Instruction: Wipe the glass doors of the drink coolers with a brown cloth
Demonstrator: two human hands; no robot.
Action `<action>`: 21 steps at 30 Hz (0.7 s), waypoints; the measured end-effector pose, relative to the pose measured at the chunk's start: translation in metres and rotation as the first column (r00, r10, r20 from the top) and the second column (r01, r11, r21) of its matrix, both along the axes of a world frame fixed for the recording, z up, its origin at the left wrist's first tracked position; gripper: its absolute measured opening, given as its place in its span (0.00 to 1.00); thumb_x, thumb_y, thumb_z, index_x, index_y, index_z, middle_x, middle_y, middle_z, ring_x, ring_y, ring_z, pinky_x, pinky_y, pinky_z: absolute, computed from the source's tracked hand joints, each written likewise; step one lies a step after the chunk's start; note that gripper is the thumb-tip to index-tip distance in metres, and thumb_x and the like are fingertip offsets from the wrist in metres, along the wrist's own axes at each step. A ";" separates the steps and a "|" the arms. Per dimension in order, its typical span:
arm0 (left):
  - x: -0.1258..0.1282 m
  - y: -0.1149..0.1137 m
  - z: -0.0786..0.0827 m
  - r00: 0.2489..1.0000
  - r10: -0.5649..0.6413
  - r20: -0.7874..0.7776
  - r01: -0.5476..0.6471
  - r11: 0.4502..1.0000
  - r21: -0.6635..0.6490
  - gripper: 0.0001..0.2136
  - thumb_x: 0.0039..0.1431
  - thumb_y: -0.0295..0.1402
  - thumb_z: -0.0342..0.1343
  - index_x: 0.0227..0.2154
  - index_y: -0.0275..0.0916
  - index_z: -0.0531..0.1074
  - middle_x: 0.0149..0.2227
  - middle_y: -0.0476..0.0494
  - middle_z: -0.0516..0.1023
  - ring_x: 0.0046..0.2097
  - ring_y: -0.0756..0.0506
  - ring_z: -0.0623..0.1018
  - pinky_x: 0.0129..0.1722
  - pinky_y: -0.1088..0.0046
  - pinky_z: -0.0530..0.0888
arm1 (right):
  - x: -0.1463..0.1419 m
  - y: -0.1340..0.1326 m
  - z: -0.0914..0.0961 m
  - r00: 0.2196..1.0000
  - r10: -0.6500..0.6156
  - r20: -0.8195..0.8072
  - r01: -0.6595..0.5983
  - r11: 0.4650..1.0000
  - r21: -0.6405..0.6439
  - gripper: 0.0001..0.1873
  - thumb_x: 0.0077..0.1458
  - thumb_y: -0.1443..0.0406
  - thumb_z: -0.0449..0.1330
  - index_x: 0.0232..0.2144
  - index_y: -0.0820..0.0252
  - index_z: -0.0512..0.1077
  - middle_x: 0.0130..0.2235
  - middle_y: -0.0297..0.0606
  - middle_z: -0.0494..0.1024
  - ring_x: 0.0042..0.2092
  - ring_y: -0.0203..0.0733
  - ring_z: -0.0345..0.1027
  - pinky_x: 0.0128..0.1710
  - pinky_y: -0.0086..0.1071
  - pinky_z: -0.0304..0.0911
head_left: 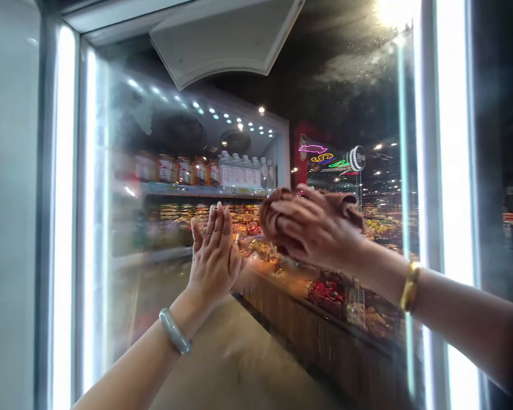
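Observation:
A large glass door (346, 97) fills the view before me, with smears and specks near its top right. My left hand (216, 250) lies flat against the glass, fingers stretched upward and holding nothing. To its right, my right hand (308, 222) presses a crumpled brown cloth (277, 219) to the pane, its fingers spread over the fabric and blurred by motion. A pale bangle (175, 331) circles my left wrist, and a gold bracelet (409, 287) my right.
Bright light strips (64, 216) run down both sides of the glass. A white panel (226, 40) hangs at the top. Bottles (239, 171) and jars (183, 169) on a shelf, a produce display (327, 293) and a neon sign (320, 155) show in or through the glass.

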State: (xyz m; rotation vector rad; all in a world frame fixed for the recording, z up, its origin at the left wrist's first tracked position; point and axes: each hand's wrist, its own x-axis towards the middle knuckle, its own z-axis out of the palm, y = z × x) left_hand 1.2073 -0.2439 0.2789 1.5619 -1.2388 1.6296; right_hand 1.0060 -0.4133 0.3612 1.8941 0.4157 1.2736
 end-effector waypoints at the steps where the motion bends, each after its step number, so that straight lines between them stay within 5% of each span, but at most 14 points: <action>1: -0.002 -0.002 0.001 1.000 -0.004 -0.009 0.004 1.000 0.003 0.36 0.71 0.31 0.42 0.75 0.39 0.31 0.77 0.37 0.39 0.77 0.40 0.43 0.75 0.51 0.35 | -0.004 -0.001 0.010 0.998 0.008 0.063 -0.012 0.998 0.056 0.18 0.65 0.58 0.58 0.55 0.52 0.71 0.64 0.41 0.71 0.66 0.55 0.65 0.75 0.61 0.48; 5: -0.011 -0.014 0.005 0.999 -0.018 -0.041 0.017 1.000 -0.012 0.36 0.70 0.31 0.43 0.75 0.39 0.30 0.77 0.37 0.40 0.77 0.39 0.43 0.75 0.47 0.35 | 0.012 0.015 0.029 0.981 0.026 0.195 -0.069 0.973 0.221 0.21 0.64 0.61 0.57 0.58 0.58 0.69 0.65 0.48 0.69 0.67 0.58 0.61 0.75 0.64 0.44; 8: -0.016 -0.017 0.002 0.997 -0.036 -0.071 0.035 0.999 -0.024 0.36 0.71 0.32 0.42 0.74 0.40 0.28 0.77 0.37 0.38 0.77 0.38 0.42 0.75 0.46 0.36 | 0.020 0.020 -0.004 0.996 0.049 0.070 -0.058 0.990 0.132 0.22 0.64 0.60 0.58 0.59 0.58 0.68 0.67 0.47 0.67 0.70 0.58 0.57 0.75 0.63 0.46; 12: -0.019 -0.014 -0.014 0.998 -0.033 -0.050 0.033 0.999 -0.005 0.36 0.72 0.33 0.43 0.75 0.39 0.29 0.77 0.37 0.38 0.77 0.38 0.43 0.75 0.48 0.33 | -0.013 -0.006 -0.048 0.991 -0.041 -0.126 0.033 0.997 -0.064 0.23 0.61 0.59 0.62 0.58 0.56 0.69 0.69 0.43 0.65 0.70 0.58 0.57 0.74 0.61 0.51; 15: -0.025 -0.016 -0.022 0.999 -0.024 -0.034 0.025 1.000 0.013 0.37 0.70 0.31 0.43 0.75 0.38 0.29 0.77 0.36 0.39 0.77 0.38 0.43 0.75 0.50 0.31 | -0.035 -0.022 -0.036 0.995 -0.059 -0.076 0.055 0.997 -0.055 0.20 0.62 0.59 0.62 0.55 0.54 0.70 0.67 0.42 0.68 0.68 0.56 0.62 0.74 0.59 0.53; 18: -0.037 -0.025 -0.022 0.998 -0.043 -0.045 0.044 0.999 0.018 0.36 0.71 0.31 0.42 0.75 0.38 0.30 0.77 0.36 0.38 0.77 0.39 0.43 0.75 0.51 0.31 | -0.026 -0.013 -0.015 0.992 -0.022 0.124 0.005 0.991 0.132 0.20 0.63 0.60 0.61 0.56 0.56 0.70 0.65 0.45 0.70 0.66 0.55 0.64 0.74 0.60 0.53; 21: -0.050 -0.035 -0.024 0.994 -0.090 -0.067 0.091 0.996 0.010 0.34 0.72 0.32 0.41 0.75 0.39 0.31 0.77 0.37 0.37 0.77 0.39 0.42 0.75 0.51 0.33 | -0.006 0.003 -0.030 0.988 0.022 0.154 -0.050 0.982 0.183 0.21 0.64 0.60 0.59 0.57 0.59 0.70 0.65 0.48 0.70 0.68 0.57 0.61 0.74 0.60 0.53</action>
